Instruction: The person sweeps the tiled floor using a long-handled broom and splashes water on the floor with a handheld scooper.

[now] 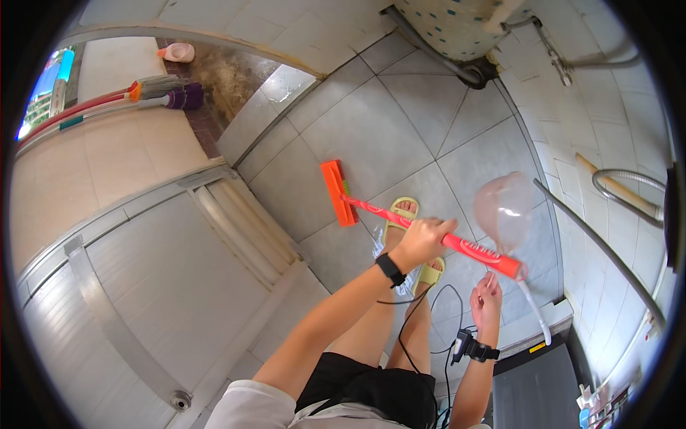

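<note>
My left hand (421, 244) is wrapped round the red pole (482, 252) of a floor brush, just below the middle of the view. The brush's orange head (334, 191) rests on the tiles to the left, with a little green showing along its bristle side. Under the pole's thick near end, the fingers of my right hand (487, 294) are pinched together; what they hold, if anything, I cannot make out. Beside that end is a rounded, see-through pinkish plastic thing (506, 209), its kind unclear. A white tube-like piece (536, 313) hangs down from there.
My feet in yellow-green slippers (404, 207) stand on grey tiles (386, 136). Black cables hang by my legs. A grey hose (607, 247) runs along the right wall, above a dark grey bin-like box (536, 390). Mops (186, 96) and a pink bottle (179, 52) lie beyond the doorway.
</note>
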`<state>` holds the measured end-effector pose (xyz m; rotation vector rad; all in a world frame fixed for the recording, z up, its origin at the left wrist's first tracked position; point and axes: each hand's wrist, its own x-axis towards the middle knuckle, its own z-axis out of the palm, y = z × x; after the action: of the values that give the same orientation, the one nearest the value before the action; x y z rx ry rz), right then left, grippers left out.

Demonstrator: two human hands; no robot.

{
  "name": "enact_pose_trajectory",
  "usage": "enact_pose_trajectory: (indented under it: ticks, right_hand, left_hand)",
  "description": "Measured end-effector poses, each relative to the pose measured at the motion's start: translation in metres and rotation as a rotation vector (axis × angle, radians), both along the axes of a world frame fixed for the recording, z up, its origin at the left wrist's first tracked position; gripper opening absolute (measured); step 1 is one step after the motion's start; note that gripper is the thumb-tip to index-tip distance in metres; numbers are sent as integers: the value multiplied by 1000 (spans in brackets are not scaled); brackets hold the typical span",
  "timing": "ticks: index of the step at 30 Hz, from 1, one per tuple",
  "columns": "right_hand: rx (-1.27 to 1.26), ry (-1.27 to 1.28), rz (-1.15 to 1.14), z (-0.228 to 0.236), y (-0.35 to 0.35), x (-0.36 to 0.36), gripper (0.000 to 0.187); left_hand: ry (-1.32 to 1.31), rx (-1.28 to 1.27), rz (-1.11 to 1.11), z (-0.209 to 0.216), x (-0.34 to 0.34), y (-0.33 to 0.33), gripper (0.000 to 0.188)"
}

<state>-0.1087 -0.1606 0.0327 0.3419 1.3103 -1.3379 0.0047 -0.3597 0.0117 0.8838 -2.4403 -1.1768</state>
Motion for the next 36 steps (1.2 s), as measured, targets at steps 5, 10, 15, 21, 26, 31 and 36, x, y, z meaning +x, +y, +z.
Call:
enact_pose_trajectory:
  ticks: [5, 10, 15, 21, 26, 31, 36]
  right_hand:
    - [-306, 56, -68, 47, -86, 10, 71]
    - [-305, 63, -2, 36, -147, 34, 56]
    - [-315, 65, 93, 28, -179, 40, 43]
    - [-229, 92, 272, 31, -211, 44, 36]
    - [-95, 647, -174, 53, -198, -37, 30]
    - [-920, 164, 260, 139, -147, -140, 28]
    - [-271, 957, -155, 163, -115, -144, 25]
  left_hand:
    - [-132, 63, 61, -12, 43, -21, 24]
    - [-119, 148, 139, -16, 69, -43, 27]
    - [-236, 266, 272, -51, 144, -54, 33]
    - [-566, 286, 355, -99, 165, -69, 17]
    - [-141, 227, 330, -67, 40, -112, 13]
    - [115, 95, 92, -36, -100, -114, 3]
    - [49, 74, 80, 2, -106, -97, 5]
